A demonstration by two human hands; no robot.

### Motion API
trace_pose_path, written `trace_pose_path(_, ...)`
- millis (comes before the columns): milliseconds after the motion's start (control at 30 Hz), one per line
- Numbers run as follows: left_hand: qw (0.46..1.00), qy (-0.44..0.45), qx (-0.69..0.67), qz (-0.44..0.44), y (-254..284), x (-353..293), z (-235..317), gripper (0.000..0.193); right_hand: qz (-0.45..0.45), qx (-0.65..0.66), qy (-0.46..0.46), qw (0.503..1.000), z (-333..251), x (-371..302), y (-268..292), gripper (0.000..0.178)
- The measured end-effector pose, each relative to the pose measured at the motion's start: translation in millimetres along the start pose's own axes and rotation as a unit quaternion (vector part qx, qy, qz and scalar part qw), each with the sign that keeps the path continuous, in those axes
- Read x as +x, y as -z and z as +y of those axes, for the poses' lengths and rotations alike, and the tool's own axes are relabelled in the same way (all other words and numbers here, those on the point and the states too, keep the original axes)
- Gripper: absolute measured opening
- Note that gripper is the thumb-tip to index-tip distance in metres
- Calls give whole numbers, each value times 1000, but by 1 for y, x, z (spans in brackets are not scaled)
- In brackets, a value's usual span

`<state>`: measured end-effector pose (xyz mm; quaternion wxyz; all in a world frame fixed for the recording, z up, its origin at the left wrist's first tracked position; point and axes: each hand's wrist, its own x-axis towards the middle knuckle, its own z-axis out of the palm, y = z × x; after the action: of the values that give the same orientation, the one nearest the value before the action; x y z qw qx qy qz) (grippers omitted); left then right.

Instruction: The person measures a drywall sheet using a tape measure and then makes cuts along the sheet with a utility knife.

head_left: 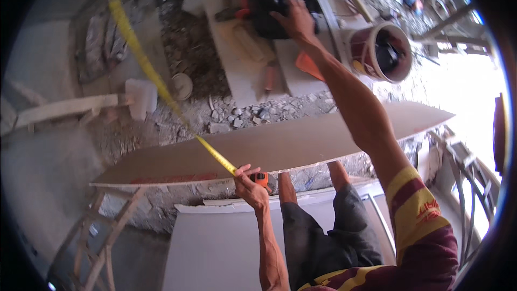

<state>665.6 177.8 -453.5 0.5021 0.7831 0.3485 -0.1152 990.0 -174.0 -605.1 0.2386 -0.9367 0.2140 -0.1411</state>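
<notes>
My left hand [251, 188] is closed around an orange and black tape measure [260, 179] at the near edge of a long brown-grey board [269, 143]. From it the yellow tape blade [146, 66] runs out past the board toward the far left, unsupported at its tip. My right arm stretches forward over the board. At its end my right hand [299, 20] lies against a black bag [264, 8], thumb apart from the fingers. The fingertips are partly lost against the dark bag, and nothing shows in the hand.
Wooden trestles [110, 231] stand under the board's ends. Beyond it are rubble [253, 117], a bucket [371, 54] with dark things inside, and boards bearing an orange-handled tool [270, 77]. A pale sheet [215, 248] lies below me. A wooden beam [70, 110] juts in at left.
</notes>
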Motion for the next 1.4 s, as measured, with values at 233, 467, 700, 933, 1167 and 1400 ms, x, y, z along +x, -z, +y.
trace_pose_path(233,998,-27,43,28,6,3,-1,64,224,161,-82,958,-3,34,9,28)
trace_pose_path(467,998,-12,50,49,1,3,-11,63,104,186,-71,974,11,53,84,25)
trace_pose_path(700,996,-15,74,43,13,8,-30,65,-132,149,-87,976,6,-24,40,37)
trace_pose_path(933,996,-12,83,33,-8,-6,-24,62,-56,68,8,996,0,-94,91,36)
trace_pose_path(1167,994,-29,89,53,5,2,-35,60,68,-51,3,996,83,-79,235,38)
trace_pose_path(1400,995,-14,83,59,12,6,-42,61,-209,-35,23,977,141,-124,262,44)
